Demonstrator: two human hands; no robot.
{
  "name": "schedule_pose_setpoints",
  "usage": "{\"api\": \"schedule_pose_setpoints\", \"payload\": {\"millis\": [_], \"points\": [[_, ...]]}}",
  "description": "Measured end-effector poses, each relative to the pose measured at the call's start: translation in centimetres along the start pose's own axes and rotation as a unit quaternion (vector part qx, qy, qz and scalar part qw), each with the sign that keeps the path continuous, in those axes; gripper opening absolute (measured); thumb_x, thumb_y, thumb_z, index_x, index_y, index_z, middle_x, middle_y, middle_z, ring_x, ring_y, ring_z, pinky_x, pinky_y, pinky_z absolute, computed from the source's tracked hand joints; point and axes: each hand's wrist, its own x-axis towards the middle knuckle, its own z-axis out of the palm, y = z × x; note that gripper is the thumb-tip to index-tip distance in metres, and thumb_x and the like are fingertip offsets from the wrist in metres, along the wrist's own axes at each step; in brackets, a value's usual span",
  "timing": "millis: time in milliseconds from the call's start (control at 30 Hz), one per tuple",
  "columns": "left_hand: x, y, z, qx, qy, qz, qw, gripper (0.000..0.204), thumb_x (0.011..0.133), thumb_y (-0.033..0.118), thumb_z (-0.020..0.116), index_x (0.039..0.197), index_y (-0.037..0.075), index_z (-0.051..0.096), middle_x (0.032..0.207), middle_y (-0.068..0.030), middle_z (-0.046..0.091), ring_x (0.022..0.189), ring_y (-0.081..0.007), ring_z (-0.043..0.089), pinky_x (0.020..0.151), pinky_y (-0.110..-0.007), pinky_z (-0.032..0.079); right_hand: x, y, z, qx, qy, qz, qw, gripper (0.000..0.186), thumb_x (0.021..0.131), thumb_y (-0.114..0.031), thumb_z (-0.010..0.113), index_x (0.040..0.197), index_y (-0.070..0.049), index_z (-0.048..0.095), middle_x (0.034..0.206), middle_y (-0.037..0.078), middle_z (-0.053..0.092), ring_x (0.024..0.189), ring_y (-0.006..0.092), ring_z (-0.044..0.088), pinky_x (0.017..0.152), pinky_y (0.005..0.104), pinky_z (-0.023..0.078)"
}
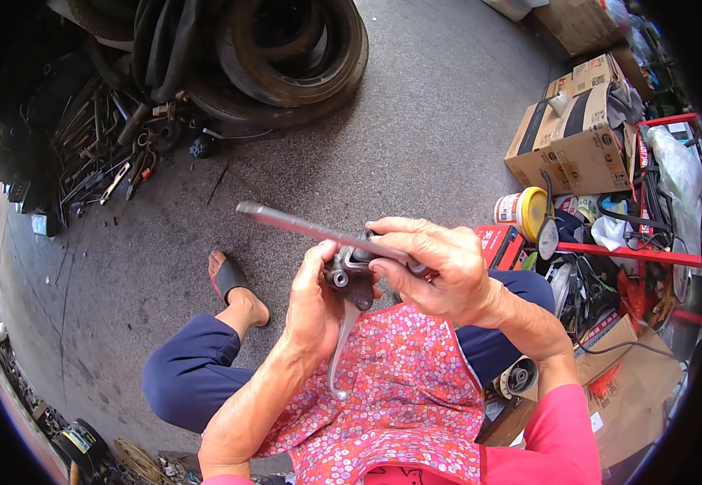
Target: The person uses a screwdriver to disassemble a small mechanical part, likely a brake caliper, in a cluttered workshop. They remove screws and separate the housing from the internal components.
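My left hand (pixel 312 311) is closed around a brake lever assembly (pixel 356 289), held up above my lap. Its dark mount sits by my thumb, and the silver lever blade (pixel 340 352) hangs down toward my apron. In my right hand (pixel 452 275) is the near end of a long grey metal tool (pixel 294 224), gripped between thumb and fingers. This tool lies across the top of the mount, with its far end pointing up and left. Its exact kind is hard to tell, and my fingers hide where it meets the mount.
Stacked tires (pixel 286 81) lie at the far left beside a heap of hand tools (pixel 100 129). To my right are a cardboard box (pixel 569 141), a yellow-lidded tub (pixel 533 212) and a red-framed rack (pixel 642 255) full of parts. My sandalled foot (pixel 234 283) rests on the floor.
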Motion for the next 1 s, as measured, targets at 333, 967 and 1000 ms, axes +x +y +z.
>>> {"api": "schedule_pose_setpoints", "payload": {"millis": [333,967,1000], "points": [[-0.4,0.5,0.3,0.045,0.003,0.001,0.999,0.039,0.089,0.036,0.042,0.108,0.004,0.055,0.087,-0.0167,0.065,0.076,-0.0273,0.065,0.067,-0.038,0.054,1.6,-1.4,-2.2,0.271,0.054,0.350,0.895,0.023,0.083,-0.013,0.071,0.102,-0.002,0.066,0.078,0.000,0.065,0.051,0.0008,0.052,0.042,0.0158,0.040],[0.0,-0.1,0.1,-0.002,0.012,-0.009,1.000,0.031,0.091,0.036,0.048,0.099,0.007,0.056,0.085,-0.0069,0.062,0.075,-0.0175,0.059,0.070,-0.033,0.049,-0.2,0.0,0.1,-0.060,-0.005,-0.066,0.996,0.034,0.066,-0.004,0.074,0.098,0.000,0.065,0.103,0.018,0.065,0.073,0.0267,0.069,0.058,0.0316,0.057],[-0.1,0.0,0.2,0.000,0.007,-0.009,1.000,0.030,0.091,0.035,0.049,0.098,0.007,0.056,0.085,-0.0067,0.062,0.075,-0.0173,0.059,0.070,-0.033,0.049,-0.3,-0.1,0.1,-0.070,-0.010,-0.067,0.995,0.034,0.066,-0.004,0.074,0.098,0.000,0.065,0.103,0.018,0.065,0.073,0.0264,0.069,0.058,0.0314,0.057]]}}
